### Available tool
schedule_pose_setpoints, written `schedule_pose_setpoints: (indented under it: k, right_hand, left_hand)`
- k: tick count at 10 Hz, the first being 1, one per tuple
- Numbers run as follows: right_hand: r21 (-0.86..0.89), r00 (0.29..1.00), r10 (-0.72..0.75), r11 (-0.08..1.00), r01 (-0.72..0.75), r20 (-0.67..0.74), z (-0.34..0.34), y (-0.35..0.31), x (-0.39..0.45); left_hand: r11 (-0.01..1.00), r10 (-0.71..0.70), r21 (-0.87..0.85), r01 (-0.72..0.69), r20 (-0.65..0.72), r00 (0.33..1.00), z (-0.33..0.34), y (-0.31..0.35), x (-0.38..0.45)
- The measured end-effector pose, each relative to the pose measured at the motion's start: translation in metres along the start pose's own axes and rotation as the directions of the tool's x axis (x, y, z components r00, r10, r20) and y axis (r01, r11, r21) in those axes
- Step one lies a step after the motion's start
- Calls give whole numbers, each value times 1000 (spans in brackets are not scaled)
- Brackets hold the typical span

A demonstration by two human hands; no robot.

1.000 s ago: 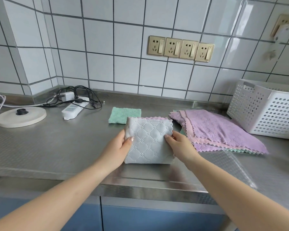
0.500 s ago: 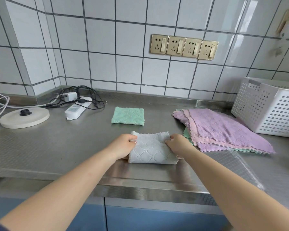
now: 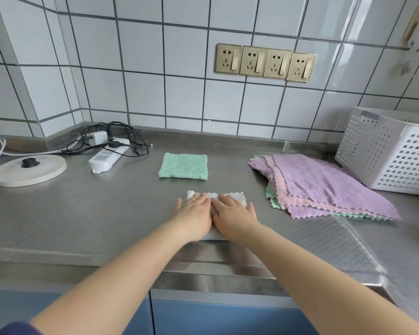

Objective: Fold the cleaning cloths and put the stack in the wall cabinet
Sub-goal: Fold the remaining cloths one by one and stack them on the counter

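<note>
Both hands, left hand [image 3: 194, 215] and right hand [image 3: 233, 213], are pressing the folded grey cloth [image 3: 237, 196] with flat, straightened fingers on the bench [image 3: 82, 213]; lifting unevenly risks it unfolding.

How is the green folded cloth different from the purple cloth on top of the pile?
The green folded cloth is a small compact rectangle; the purple cloth lies spread open and far larger. The green one lies alone on the counter; the purple one tops a pile. Both have a textured weave.
</note>
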State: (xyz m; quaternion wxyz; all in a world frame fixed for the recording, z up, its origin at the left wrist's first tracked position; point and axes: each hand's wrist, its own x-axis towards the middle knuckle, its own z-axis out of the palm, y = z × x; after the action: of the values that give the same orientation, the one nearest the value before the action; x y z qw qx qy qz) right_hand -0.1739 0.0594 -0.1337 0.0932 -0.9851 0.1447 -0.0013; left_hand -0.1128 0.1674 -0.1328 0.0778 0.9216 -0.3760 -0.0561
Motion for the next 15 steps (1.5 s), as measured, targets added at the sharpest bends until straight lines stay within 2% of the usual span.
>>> schedule_pose_setpoints:
  k: [1,2,3,4,5,6,7,8,9,10,11,12,13,15]
  right_hand:
    - [-35,999,37,999,-37,4,2,12,-3]
    - [-28,997,77,997,-76,11,1,18,-5]
    - [-31,997,79,996,-79,2,2,19,-6]
    - [-39,997,79,996,-79,-2,3,19,-6]
    - [-37,997,76,996,-76,-3,3,18,-6]
    - [-27,997,75,997,-75,-3,2,18,-7]
    - [-28,997,76,997,-77,-19,4,19,-7]
    - [-26,997,75,997,-76,-28,4,19,-8]
    - [26,994,99,995,-98,-55,3,21,-7]
    - [314,972,149,945,-87,-181,-10,28,-2]
    - [705,982,152,709,-31,-110,-25,35,9]
    - [837,997,63,548,5,-47,-32,31,35]
    - [838,992,69,543,54,-108,-39,18,78]
    - [788,985,129,616,12,-115,-42,-2,154]
  left_hand:
    - [1000,8,-16,-8,-6,1000,4,-5,-1]
    - [999,-34,-2,34,-24,999,3,-10,-4]
    - [987,-159,17,159,-33,987,3,-20,-7]
    - [987,-162,-18,161,-40,986,-1,-23,-9]
    - [947,-90,-318,45,-128,988,-5,-22,-9]
    - [695,-115,-716,-65,-201,973,-11,-24,-10]
    - [463,-139,-884,-61,-141,980,-16,-27,-12]
    - [415,20,-910,26,37,999,-19,-31,-18]
    - [719,53,-690,-82,-62,997,-20,-32,-21]
    - [700,48,-692,-175,-198,979,-28,-38,-18]
    - [527,38,-821,-219,-235,971,-35,-57,-5]
    - [495,-20,-843,-212,-255,967,-45,-79,20]
    - [577,-80,-796,-182,-277,957,-60,-100,58]
    - [703,-198,-710,-53,-266,944,-79,-130,123]
